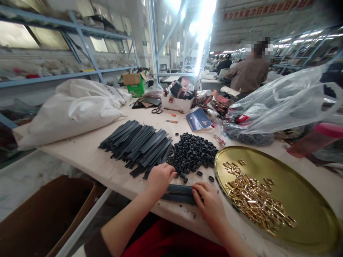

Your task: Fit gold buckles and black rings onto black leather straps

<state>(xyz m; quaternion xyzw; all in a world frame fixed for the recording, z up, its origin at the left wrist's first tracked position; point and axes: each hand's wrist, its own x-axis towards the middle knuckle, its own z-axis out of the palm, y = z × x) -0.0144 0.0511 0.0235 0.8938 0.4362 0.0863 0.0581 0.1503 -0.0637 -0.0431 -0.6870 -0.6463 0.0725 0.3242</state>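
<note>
**Work Status: Handling in Progress, Stock Loose**

We work at a pale table [88,150]. At its right lies a round gold tray [302,203]. Left of centre is a broad stack of dark strips [136,146], and beside it a heap of black loops [194,151]. Our hands are apart: the left hand [160,178] is at the left end of the front strips [180,194], its fingertips bunched near the heap; the right hand [207,198] has its fingers on their right end. The front strips lie near the table edge. Rectangular gold frames [254,200] lie scattered on the tray.

We judge the front strips to be in work, with much of the stack, heap and frames yet to be handled; we can identify no finished batch.

The left hand covers one strip end; we cannot tell whether its fingertips pinch anything, or whether the right hand grips or only presses. Overlap prevents a count, and the tray's near rim is blurred.
</note>
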